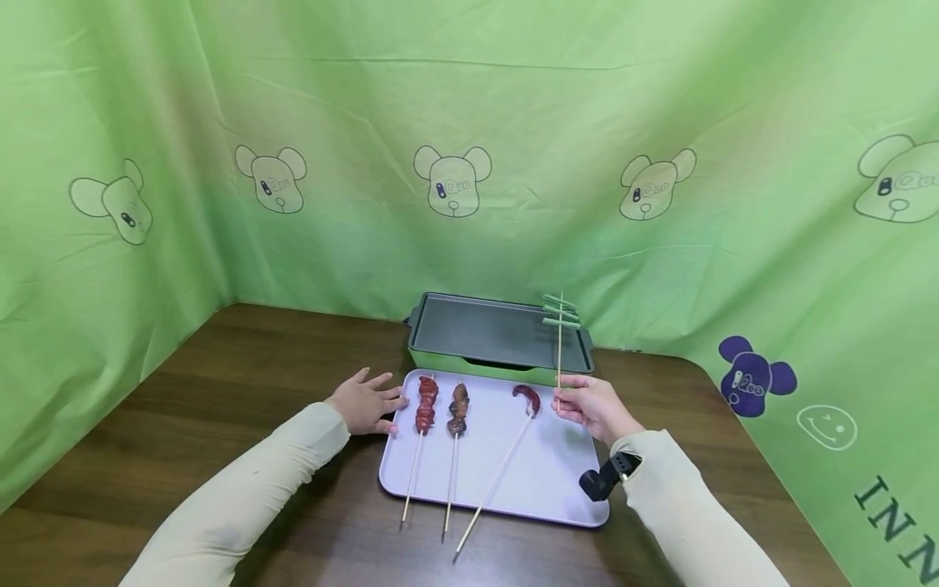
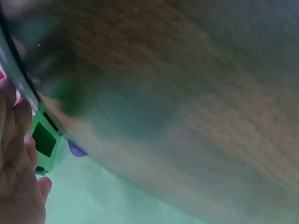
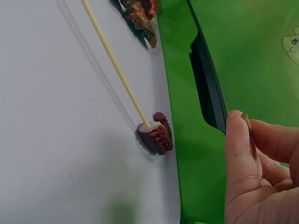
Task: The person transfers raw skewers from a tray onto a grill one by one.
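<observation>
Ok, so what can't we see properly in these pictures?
- Left hand: left wrist view, partly cut off by the left edge.
- Table: left wrist view, its grain is blurred.
- Held stick: right wrist view, mostly hidden by the right hand.
- Meat: right wrist view, cut off by the top edge.
- Big letters on the curtain: head view, cut off by the right edge.

On the table [image 1: 330,342], the tray [image 1: 553,477] lies between my hands, my left hand [image 1: 367,403] at its left edge. Rightward from that hand lie one meat skewer [image 1: 425,403], another meat skewer [image 1: 458,408], then the tentacle skewer [image 1: 535,399] — just left of my right hand [image 1: 592,405], which holds the vegetable skewer [image 1: 561,314]. Beyond both hands stands the grill [image 1: 484,326], the curtain [image 1: 455,253] behind.
</observation>
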`<state>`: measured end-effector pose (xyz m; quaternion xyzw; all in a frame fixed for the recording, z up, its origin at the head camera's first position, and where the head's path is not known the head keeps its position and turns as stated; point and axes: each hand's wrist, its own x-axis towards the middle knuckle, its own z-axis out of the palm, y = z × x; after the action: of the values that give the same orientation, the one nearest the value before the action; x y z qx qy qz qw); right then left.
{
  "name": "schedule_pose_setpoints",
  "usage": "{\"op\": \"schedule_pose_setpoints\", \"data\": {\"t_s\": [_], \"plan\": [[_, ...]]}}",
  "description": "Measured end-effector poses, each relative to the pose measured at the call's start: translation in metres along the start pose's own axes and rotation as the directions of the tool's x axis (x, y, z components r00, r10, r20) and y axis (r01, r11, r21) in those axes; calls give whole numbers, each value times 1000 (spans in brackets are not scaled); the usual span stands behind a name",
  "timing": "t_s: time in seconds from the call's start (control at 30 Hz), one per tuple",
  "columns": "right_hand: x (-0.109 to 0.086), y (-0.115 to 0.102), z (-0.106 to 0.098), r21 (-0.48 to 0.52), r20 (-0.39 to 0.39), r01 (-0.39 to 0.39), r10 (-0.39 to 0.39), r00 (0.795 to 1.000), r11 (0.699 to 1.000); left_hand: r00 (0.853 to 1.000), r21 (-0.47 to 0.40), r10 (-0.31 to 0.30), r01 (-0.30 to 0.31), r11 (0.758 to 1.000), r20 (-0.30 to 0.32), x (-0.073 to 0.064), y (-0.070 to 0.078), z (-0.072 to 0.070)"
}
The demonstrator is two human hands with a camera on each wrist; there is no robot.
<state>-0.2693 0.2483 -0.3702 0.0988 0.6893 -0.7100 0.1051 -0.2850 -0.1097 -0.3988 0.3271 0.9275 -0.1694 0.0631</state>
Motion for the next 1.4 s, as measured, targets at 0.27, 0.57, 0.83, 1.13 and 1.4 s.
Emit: {"op": "schedule_pose_setpoints", "data": {"t_s": [0.27,0.57,0.83,1.13,1.4], "plan": [[1,-1,0,1,11,8,-8,1000,1000,1000,22,-17,17,1000,10,2,-1,2],[4,2,0,1,18,6,-6,1000,1000,999,-11,-17,17,1000,35,4,0,5],[4,4,-3,-29,-9,8,-9,1000,1000,999,16,-18,18,1000,41,4,-1,2],[3,10,-7,-87,-35,15,-18,999,996,1000,-45,19,-20,999,-11,13,-12,20],[-26,24,-14,-153,-18,-73,72,997,985,999,-142,29,-34,989,-39,-1,-8,12]]}}
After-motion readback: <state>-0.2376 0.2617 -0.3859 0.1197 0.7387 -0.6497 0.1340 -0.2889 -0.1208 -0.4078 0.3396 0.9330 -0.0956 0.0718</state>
